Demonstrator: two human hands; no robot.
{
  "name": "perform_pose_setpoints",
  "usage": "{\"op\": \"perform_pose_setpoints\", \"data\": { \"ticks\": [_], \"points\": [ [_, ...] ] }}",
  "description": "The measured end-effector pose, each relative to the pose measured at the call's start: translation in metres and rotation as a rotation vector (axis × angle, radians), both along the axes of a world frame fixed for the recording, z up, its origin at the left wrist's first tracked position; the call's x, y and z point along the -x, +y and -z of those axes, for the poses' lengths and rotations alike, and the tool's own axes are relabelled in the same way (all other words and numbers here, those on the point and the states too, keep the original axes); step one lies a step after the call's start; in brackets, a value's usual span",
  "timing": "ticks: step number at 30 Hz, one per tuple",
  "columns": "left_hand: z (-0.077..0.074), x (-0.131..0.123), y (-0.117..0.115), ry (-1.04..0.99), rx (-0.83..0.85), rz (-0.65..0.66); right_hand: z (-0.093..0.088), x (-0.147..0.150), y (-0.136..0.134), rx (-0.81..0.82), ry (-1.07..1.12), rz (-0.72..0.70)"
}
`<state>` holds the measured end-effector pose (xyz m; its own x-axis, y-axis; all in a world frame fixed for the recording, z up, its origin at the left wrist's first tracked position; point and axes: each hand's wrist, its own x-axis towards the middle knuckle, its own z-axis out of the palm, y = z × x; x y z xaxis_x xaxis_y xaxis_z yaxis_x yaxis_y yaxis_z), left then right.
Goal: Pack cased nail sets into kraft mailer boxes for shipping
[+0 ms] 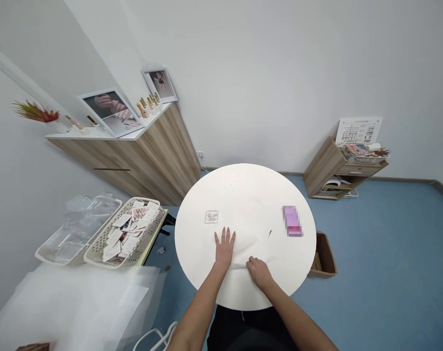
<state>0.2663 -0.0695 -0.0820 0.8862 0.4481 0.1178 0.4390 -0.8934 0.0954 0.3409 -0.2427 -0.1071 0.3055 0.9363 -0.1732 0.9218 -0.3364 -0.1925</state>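
On a clock face laid over the round white table, with 12 toward the wall, the thin white sheet lies creased around the centre, extending toward 6 o'clock; its outline merges with the tabletop in places. The left hand is positioned at 8 o'clock from centre, palm down, fingers extended and spread, pressing flat on the sheet and grasping nothing. The right hand is positioned at 5 o'clock, fingers curled closed at the sheet's near edge; a raised fold runs from beside the left wrist into this grip, while the fingertips themselves are partly hidden. A clear case of press-on nails rests at 10 o'clock, near the left fingertips but apart from them. A small dark mark is located near centre at 3 o'clock. A purple rectangular item, blurred by pixelation, lies between 2 and 3 o'clock. Outside the table, an open cardboard box stands on the floor between 3 and 4 o'clock. At 9 o'clock, a perforated white basket contains nail cards. A wood-grain cabinet stands at 10 to 11 o'clock, and a small drawer unit stands at 2 o'clock.
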Motion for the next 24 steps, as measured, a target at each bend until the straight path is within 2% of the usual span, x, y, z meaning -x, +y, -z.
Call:
{"op": "perform_pose_setpoints", "data": {
  "ticks": [4, 6, 8, 11, 14, 16, 18, 21, 24],
  "points": [
    [-0.001, 0.018, -0.013, -0.071, 0.064, 0.029, -0.016, 0.016, 0.023, -0.038, 0.112, 0.018],
    [0.008, 0.035, -0.022, -0.082, 0.119, 0.042, -0.025, 0.017, 0.025, -0.147, 0.157, 0.002],
    [0.02, 0.052, -0.033, -0.045, 0.151, -0.009, -0.031, 0.009, 0.022, -0.26, 0.173, -0.007],
    [0.036, 0.071, -0.048, 0.06, 0.166, -0.035, -0.028, -0.011, 0.018, -0.315, 0.13, 0.077],
    [0.043, 0.077, -0.056, 0.128, 0.176, 0.001, -0.016, -0.031, 0.02, -0.184, 0.078, 0.055],
    [0.04, 0.075, -0.055, 0.138, 0.171, 0.032, -0.007, -0.038, 0.02, -0.038, 0.075, 0.028],
    [0.034, 0.069, -0.049, 0.123, 0.145, 0.046, 0.001, -0.041, 0.018, 0.066, 0.071, 0.074],
    [0.019, 0.056, -0.038, 0.087, 0.097, 0.079, 0.011, -0.043, 0.016, 0.123, 0.042, 0.201],
    [0.011, 0.048, -0.036, 0.077, 0.069, 0.179, 0.018, -0.049, 0.023, 0.143, 0.02, 0.287]
  ]
}}
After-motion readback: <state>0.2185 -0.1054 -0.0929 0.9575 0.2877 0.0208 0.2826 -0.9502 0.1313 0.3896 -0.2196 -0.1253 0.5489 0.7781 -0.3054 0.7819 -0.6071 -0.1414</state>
